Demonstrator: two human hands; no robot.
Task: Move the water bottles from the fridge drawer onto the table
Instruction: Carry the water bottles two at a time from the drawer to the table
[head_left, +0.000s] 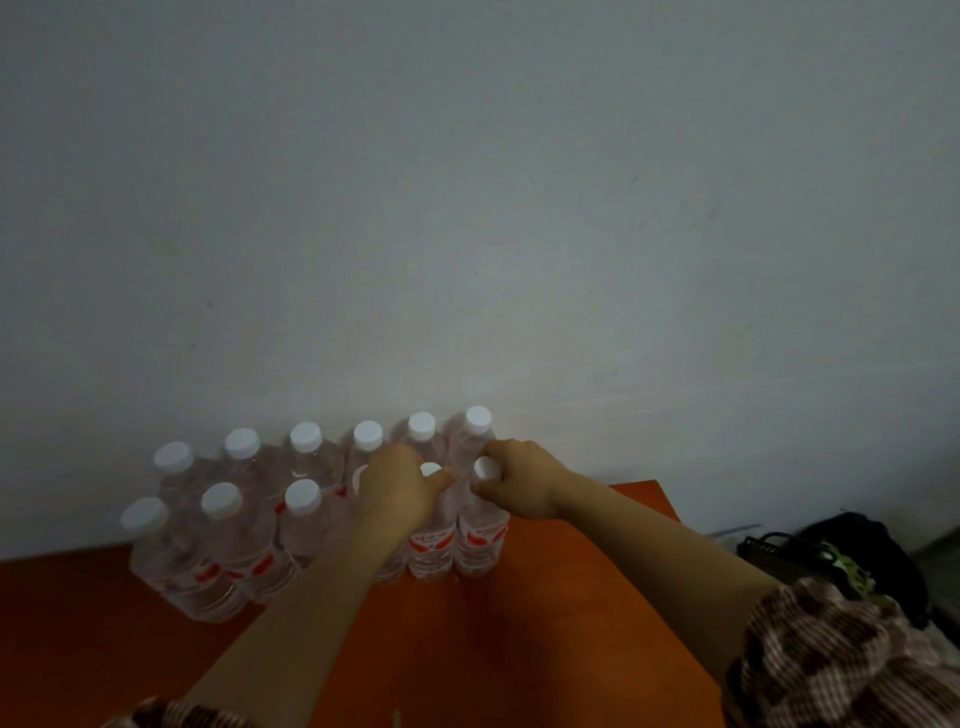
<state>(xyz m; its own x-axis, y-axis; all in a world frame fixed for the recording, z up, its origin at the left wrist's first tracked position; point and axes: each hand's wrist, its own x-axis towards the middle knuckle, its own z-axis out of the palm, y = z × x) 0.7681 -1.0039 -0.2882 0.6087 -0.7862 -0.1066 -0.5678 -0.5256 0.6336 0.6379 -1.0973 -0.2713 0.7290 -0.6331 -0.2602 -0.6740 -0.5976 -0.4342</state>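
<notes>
My right hand (519, 483) is clenched round the neck of the end bottle (480, 543). Its white cap (487, 467) pokes out between my thumb and curled fingers. My left hand (395, 491) is curled down over the top of the neighbouring bottle (431, 545), just left of my right fingers. That bottle's cap shows past my thumb tip, so I am grasping it there, though my knuckles hide most of the grip. Both bottles stand upright on the orange table (519, 634), touching each other.

The other water bottles (221, 525) stand on the same table. One row runs straight out to the left of my left fingers. A second row stands just beyond my fingertips, against the white wall (467, 208). All are upright, clear, with white caps and red labels, packed side by side.

My forearms reach over the bare table toward me, and my knitted brown patterned sleeve (831, 665) sits well behind my right fingers.
</notes>
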